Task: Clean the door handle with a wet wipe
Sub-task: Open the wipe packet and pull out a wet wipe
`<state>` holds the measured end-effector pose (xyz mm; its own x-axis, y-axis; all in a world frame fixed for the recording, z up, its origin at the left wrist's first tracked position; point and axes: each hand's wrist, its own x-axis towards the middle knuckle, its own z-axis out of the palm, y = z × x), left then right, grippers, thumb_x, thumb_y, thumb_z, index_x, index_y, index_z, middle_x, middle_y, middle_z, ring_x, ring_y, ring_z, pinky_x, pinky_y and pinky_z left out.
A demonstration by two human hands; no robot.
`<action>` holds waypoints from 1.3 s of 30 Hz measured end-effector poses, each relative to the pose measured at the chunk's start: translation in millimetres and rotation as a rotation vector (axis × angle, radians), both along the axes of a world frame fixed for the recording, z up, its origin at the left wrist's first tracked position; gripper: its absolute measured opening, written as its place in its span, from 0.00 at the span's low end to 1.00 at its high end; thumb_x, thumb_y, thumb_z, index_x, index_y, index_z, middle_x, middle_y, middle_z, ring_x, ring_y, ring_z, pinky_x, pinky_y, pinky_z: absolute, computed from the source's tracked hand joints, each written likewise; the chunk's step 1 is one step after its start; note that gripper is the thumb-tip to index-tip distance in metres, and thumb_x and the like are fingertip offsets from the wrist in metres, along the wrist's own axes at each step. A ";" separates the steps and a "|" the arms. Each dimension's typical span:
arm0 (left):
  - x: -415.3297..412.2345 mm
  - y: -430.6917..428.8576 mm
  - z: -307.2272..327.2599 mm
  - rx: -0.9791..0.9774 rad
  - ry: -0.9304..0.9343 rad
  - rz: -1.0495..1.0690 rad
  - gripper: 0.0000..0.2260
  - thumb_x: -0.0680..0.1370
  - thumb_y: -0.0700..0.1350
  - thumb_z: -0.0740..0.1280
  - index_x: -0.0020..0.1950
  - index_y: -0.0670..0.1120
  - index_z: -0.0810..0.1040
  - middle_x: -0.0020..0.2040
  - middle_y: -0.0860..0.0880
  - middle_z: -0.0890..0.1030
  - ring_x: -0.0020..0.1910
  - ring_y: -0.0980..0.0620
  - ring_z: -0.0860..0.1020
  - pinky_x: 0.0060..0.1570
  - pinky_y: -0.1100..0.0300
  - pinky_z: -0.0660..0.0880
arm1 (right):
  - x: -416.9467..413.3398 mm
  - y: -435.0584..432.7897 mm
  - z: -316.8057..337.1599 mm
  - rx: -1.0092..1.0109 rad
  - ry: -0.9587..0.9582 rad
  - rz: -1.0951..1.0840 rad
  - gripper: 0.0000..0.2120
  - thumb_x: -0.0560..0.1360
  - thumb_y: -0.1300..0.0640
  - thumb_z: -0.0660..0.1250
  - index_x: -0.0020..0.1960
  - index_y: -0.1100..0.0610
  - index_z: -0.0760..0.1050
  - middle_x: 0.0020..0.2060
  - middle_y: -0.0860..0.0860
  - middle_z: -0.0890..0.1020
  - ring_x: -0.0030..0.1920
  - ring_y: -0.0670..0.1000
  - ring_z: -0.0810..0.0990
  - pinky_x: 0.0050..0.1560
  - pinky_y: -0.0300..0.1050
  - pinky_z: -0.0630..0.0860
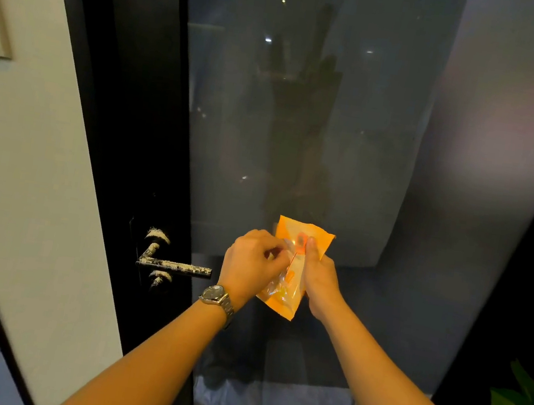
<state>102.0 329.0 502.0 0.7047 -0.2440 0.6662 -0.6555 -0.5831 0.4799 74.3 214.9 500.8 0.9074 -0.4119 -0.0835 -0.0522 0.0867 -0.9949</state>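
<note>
Both hands were closed on the orange wipe packet (297, 269) in mid-air before the glass door: right hand (318, 279) clamped its side, left hand (251, 262) pinched at the seal. Packet looked light, limp, slick; best pinched at the edges. Dusty door handle (176, 266) sat at the door's left edge, untouched.

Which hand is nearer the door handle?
Left. The left hand is just right of the door handle, pinching the orange packet; the right hand grips the packet's far side.
</note>
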 end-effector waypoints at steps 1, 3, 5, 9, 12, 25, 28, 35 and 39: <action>-0.3 0.1 1.0 -0.121 0.071 -0.018 0.06 0.73 0.45 0.68 0.44 0.46 0.83 0.41 0.51 0.81 0.39 0.56 0.76 0.38 0.71 0.72 | 0.7 -1.3 -0.7 0.019 -0.001 -0.012 0.15 0.80 0.43 0.53 0.46 0.51 0.73 0.48 0.54 0.80 0.43 0.52 0.79 0.41 0.45 0.75; -1.1 0.5 4.1 -0.294 0.205 -0.061 0.04 0.72 0.42 0.68 0.43 0.45 0.83 0.39 0.52 0.81 0.37 0.59 0.76 0.37 0.77 0.71 | -0.2 -3.1 -1.4 0.056 -0.001 -0.041 0.16 0.79 0.43 0.53 0.53 0.53 0.73 0.53 0.56 0.80 0.49 0.55 0.80 0.47 0.49 0.76; -1.9 -0.4 5.5 -0.355 0.316 -0.092 0.04 0.73 0.42 0.68 0.42 0.46 0.82 0.38 0.52 0.81 0.36 0.60 0.77 0.34 0.77 0.71 | 0.1 -4.0 -1.7 0.075 0.008 -0.047 0.19 0.80 0.43 0.53 0.59 0.55 0.73 0.56 0.57 0.80 0.55 0.58 0.80 0.51 0.52 0.76; 0.1 0.7 2.4 -0.317 0.448 -0.140 0.03 0.75 0.43 0.65 0.43 0.45 0.78 0.38 0.51 0.80 0.35 0.58 0.77 0.33 0.73 0.72 | 2.0 -6.1 1.3 0.082 0.037 -0.013 0.14 0.80 0.44 0.54 0.53 0.53 0.72 0.49 0.55 0.79 0.51 0.57 0.80 0.50 0.52 0.75; 2.5 3.9 1.5 -0.203 0.440 -0.177 0.04 0.73 0.45 0.67 0.43 0.45 0.77 0.38 0.51 0.80 0.35 0.58 0.77 0.36 0.67 0.75 | 3.2 -8.6 1.6 0.031 0.070 0.024 0.17 0.79 0.42 0.55 0.56 0.53 0.73 0.49 0.54 0.80 0.47 0.54 0.80 0.47 0.49 0.76; 0.0 -8.2 -5.7 -0.074 0.191 0.128 0.10 0.74 0.50 0.64 0.44 0.46 0.82 0.38 0.49 0.82 0.36 0.52 0.79 0.37 0.60 0.77 | 7.7 -5.3 -8.4 -0.023 0.014 -0.156 0.18 0.80 0.45 0.54 0.54 0.57 0.74 0.52 0.57 0.81 0.48 0.55 0.79 0.47 0.49 0.75; 2.7 -8.9 -4.5 -0.223 0.279 0.102 0.08 0.74 0.45 0.65 0.41 0.43 0.82 0.35 0.49 0.81 0.33 0.54 0.78 0.33 0.65 0.75 | 8.1 -8.4 -9.1 -0.036 -0.003 -0.184 0.16 0.80 0.45 0.54 0.49 0.55 0.73 0.47 0.56 0.80 0.44 0.53 0.79 0.45 0.47 0.75; 8.0 -7.5 1.8 -0.258 0.458 -0.044 0.08 0.76 0.45 0.64 0.42 0.42 0.79 0.35 0.47 0.80 0.36 0.50 0.79 0.37 0.61 0.77 | 3.9 -3.6 -5.7 0.065 -0.052 -0.015 0.11 0.79 0.46 0.59 0.54 0.52 0.71 0.50 0.53 0.79 0.49 0.54 0.79 0.47 0.49 0.76; 7.0 -8.1 0.1 -0.068 0.361 -0.098 0.10 0.76 0.46 0.65 0.45 0.40 0.79 0.39 0.45 0.81 0.37 0.51 0.79 0.38 0.66 0.75 | 1.3 -2.4 -6.9 0.042 -0.093 -0.006 0.08 0.77 0.48 0.62 0.51 0.52 0.71 0.44 0.50 0.78 0.42 0.51 0.78 0.39 0.44 0.76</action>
